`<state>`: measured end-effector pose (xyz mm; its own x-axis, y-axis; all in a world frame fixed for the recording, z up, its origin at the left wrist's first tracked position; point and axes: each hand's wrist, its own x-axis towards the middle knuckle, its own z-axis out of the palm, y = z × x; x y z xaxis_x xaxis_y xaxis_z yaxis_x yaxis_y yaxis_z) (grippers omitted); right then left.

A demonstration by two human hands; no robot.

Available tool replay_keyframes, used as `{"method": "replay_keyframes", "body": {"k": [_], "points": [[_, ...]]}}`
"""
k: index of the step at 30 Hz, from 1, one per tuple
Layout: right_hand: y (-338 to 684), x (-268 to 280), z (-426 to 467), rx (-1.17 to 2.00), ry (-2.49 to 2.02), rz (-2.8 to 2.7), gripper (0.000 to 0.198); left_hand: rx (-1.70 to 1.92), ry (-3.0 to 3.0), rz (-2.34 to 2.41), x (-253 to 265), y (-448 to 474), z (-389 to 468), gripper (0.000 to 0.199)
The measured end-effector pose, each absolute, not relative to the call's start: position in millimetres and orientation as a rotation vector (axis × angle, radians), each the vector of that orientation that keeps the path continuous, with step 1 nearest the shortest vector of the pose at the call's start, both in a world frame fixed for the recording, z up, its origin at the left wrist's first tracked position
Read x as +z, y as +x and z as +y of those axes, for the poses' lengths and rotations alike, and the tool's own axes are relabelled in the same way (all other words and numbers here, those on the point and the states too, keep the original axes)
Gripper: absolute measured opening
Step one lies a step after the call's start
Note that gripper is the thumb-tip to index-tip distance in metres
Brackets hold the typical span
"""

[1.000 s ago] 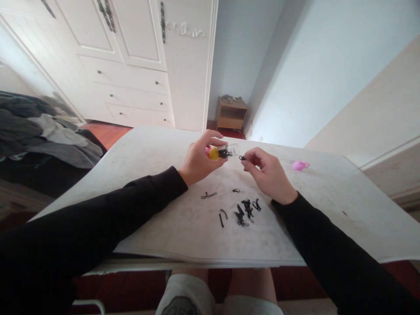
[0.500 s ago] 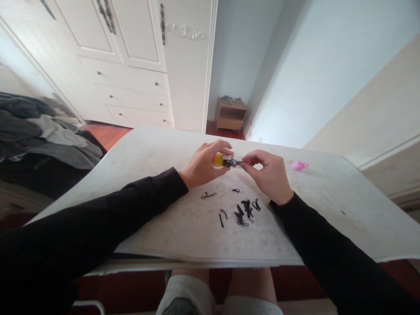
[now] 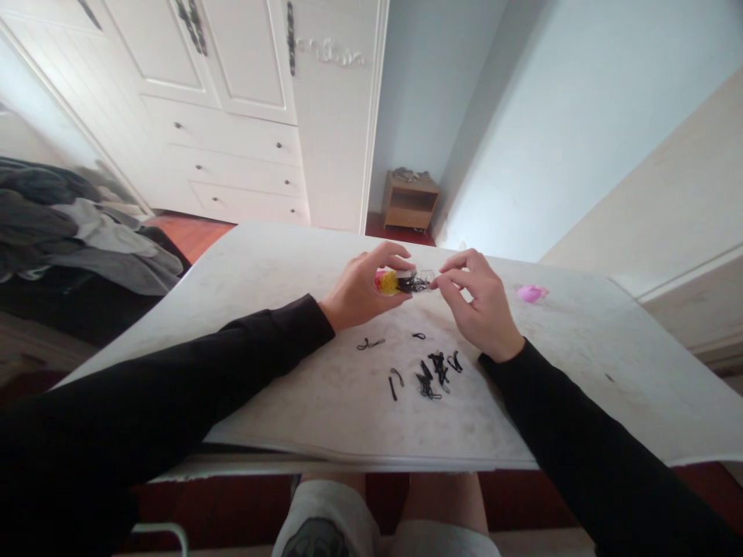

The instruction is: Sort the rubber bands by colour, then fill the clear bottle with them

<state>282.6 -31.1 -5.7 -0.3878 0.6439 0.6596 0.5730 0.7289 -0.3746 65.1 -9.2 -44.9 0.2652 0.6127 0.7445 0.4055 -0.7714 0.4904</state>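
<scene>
My left hand [image 3: 363, 286] is wrapped round a small clear container [image 3: 426, 276], which lies on its side with its end toward the right. Inside it, black elastic bands [image 3: 409, 283] fill the right part, and yellow and red ones show close to my palm. At that right end is my right hand [image 3: 479, 302], thumb and fingertips drawn together; whatever they pinch is too small to make out. Below the hands, a loose pile of black hair elastics [image 3: 435, 375] lies on the white table [image 3: 279, 371], with several single ones to its left and above.
A pink crumpled item [image 3: 532, 293] lies on the table to the right of my right hand. Beyond the table stand a white wardrobe [image 3: 244, 162] and a small wooden cabinet [image 3: 412, 203]. Dark and grey clothes [image 3: 87, 232] are heaped at the left.
My right hand has shifted slightly up and away from the container's end, its fingers less tightly bunched. More of the clear end and some red inside now show. The loose elastics have stayed put.
</scene>
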Motion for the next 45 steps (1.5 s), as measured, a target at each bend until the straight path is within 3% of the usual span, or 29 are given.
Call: {"method": "replay_keyframes", "body": {"k": [9, 16, 32, 42, 45], "points": [[285, -16, -28, 0.152, -0.919, -2.339, 0.025, 1.545, 2.289, 0.873, -45, 65, -9, 0.04], [284, -8, -31, 0.065, -0.868, -2.166, 0.009, 1.573, 2.287, 0.843, -45, 65, -8, 0.039], [286, -19, -29, 0.157, -1.01, -2.422, 0.027, 1.573, 2.311, 0.877, -48, 64, -7, 0.041], [280, -6, -40, -0.02, -0.908, -1.967, 0.008, 1.608, 2.202, 0.915, -45, 66, -8, 0.046], [276, -9, -44, 0.079, -0.846, -2.122, 0.006, 1.671, 2.104, 0.936, -47, 67, -3, 0.046]]}}
